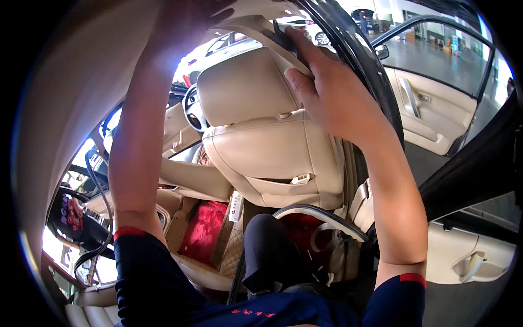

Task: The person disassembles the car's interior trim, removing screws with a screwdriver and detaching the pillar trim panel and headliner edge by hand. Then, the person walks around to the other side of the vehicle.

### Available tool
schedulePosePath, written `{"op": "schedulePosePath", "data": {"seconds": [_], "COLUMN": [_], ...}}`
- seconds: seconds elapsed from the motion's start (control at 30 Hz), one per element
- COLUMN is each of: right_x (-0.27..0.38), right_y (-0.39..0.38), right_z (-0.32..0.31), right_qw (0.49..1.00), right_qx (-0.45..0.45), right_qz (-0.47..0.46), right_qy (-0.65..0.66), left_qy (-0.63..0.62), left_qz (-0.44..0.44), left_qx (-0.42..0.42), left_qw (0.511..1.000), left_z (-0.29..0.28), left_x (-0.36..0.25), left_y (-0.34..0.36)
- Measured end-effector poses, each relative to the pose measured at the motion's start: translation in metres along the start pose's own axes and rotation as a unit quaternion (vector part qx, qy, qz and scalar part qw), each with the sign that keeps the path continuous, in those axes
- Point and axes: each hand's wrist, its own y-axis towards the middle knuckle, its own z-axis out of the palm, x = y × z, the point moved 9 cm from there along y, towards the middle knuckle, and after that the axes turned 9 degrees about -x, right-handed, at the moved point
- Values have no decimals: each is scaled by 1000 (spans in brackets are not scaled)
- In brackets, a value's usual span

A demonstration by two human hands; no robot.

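Observation:
My left hand [190,15] is raised against the car's beige headliner [71,92] at the top edge. Its fingers point right and look apart, though glare and shadow blur them. My right hand [332,87] is up by the door pillar, its thumb and fingers on either side of a beige trim strip [280,50]. A dark piece [282,37] sits by its fingertips; its kind is unclear. Below and between my arms stands the beige front seat [267,150] with its headrest [245,87].
Beyond the seat is the steering wheel [193,106]. An open front door [427,106] stands at right, a rear door panel [474,261] below it. A curved trim piece [321,213] and a white power strip [236,206] lie near my knee. Another person [73,218] is outside, left.

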Motion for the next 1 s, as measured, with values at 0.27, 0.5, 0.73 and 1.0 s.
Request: {"op": "schedulePosePath", "data": {"seconds": [0.27, 0.5, 0.73, 1.0], "right_x": [6, 40, 20, 23], "right_y": [-6, -12, -17, -28], "right_z": [-2, 9, 9, 15], "right_qw": [980, 979, 935, 962], "right_qx": [-117, 83, -140, -70], "right_qz": [32, 59, -26, 2], "right_qy": [-156, -176, -323, -265], "left_qy": [-5, -66, -198, -33], "left_qz": [66, 149, 149, 269], "left_qx": [-106, -177, -236, -183], "left_qw": [992, 971, 940, 945], "left_z": [-29, 15, 61, 59], "left_x": [16, 12, 62, 70], "left_y": [37, -11, -23, -18]}}
